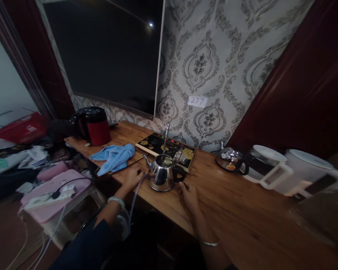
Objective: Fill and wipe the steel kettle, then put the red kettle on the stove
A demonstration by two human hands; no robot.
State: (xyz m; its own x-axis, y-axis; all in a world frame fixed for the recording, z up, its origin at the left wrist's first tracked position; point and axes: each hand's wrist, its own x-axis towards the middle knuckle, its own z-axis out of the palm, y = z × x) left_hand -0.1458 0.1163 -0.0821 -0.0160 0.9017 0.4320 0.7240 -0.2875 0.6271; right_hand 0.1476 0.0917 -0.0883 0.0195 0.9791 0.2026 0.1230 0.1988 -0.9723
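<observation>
A shiny metal kettle stands upright near the table's front edge, its lid raised. Its spout points left, and its black handle is on the right. To the left of the kettle, my left hand rests with curled fingers at the table edge. A clear tube passes close to its fingertips; whether they grip it is unclear. My right hand lies beside the handle, fingers loosely bent and apart, the tips close to its lower end. Behind the kettle rises a slim metal spout.
A black tea stove with a lit red light sits behind the kettle. Left are a blue cloth and a red-and-black appliance. A second kettle and white-handled jugs stand right. A pink stool holds a power strip.
</observation>
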